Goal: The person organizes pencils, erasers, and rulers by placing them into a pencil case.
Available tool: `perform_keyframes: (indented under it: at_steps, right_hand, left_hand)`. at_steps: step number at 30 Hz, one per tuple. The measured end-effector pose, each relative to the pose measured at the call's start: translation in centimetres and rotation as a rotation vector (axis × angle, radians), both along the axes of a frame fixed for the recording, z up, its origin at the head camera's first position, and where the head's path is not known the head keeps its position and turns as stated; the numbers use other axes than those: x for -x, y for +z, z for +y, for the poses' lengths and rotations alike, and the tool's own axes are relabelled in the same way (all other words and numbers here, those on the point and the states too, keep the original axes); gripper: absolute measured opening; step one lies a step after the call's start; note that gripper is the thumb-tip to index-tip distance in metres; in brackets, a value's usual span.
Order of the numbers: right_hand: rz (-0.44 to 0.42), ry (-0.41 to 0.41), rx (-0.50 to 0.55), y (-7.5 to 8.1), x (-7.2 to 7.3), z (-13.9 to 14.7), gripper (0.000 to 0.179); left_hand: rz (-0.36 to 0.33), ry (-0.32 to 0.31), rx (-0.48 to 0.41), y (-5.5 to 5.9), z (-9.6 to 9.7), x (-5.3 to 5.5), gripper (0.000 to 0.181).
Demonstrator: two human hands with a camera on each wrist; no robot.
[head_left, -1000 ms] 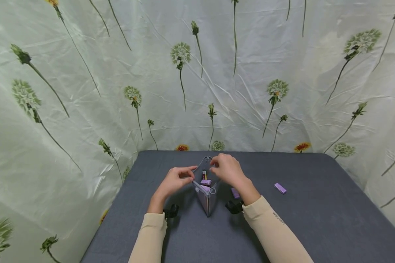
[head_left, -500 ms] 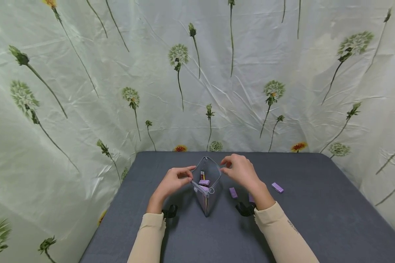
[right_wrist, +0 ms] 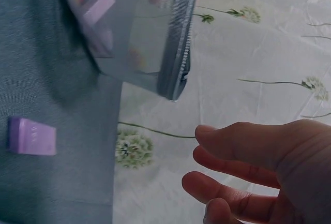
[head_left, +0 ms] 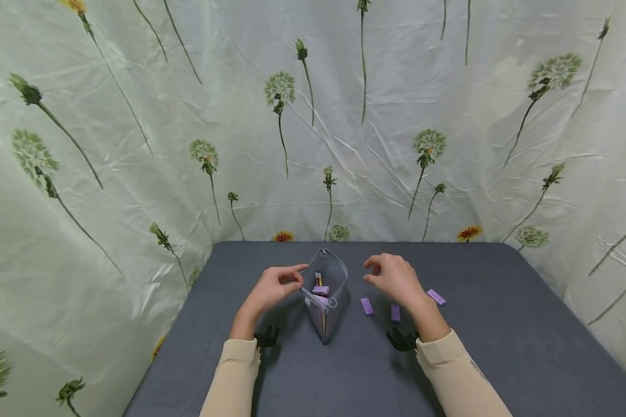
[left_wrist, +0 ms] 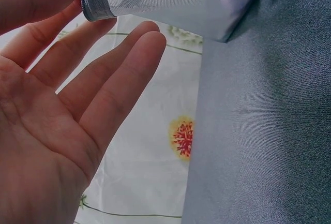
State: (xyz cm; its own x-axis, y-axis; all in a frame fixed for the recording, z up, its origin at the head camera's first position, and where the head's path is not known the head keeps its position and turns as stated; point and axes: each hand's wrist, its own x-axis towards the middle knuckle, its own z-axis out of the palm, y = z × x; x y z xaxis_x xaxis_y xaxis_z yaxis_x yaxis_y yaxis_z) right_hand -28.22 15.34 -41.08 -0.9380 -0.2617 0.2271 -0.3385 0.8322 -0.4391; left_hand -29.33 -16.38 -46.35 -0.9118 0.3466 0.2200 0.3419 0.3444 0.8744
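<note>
One pouch (head_left: 317, 315), mouth gaping, between two hands
Left hand (head_left: 275, 288) pinching pouch rim
Right hand (head_left: 396, 278) released, fingers loosely bent, over table (head_left: 318, 382)
Three purple blocks (head_left: 367, 306) on table, right of pouch; at least two more inside, plus one striped item (head_left: 319, 279)
Second ago: right hand at pouch mouth, only two table blocks showing; now well right, all three visible

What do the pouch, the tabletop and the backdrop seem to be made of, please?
Pouch: sheer mesh, probably synthetic, judging by its fine see-through grid.
Tabletop: seemingly matt cloth-covered, from its close woven texture.
Backdrop: slightly glossy plastic film or coated cloth, given its creases and highlights; which, I can't tell.
</note>
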Motion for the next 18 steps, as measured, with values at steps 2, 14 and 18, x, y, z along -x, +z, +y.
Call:
perform_keyframes:
  at_steps: [2, 14, 18]
  right_hand:
    - [-0.019, -0.001, -0.003, -0.4, -0.1, 0.2, 0.022]
    - [-0.105, -0.028, -0.04, -3.6, -0.7, 2.3, 0.039]
    - [-0.128, -0.056, -0.044, -4.3, -0.9, 3.1, 0.041]
  left_hand:
    - [-0.002, 0.003, -0.004, 0.0, 0.0, 0.0, 0.012]
    - [-0.013, -0.008, -0.011, 2.4, 0.7, -1.8, 0.01]
    - [-0.004, -0.019, -0.023, 2.2, 0.6, -1.8, 0.01]
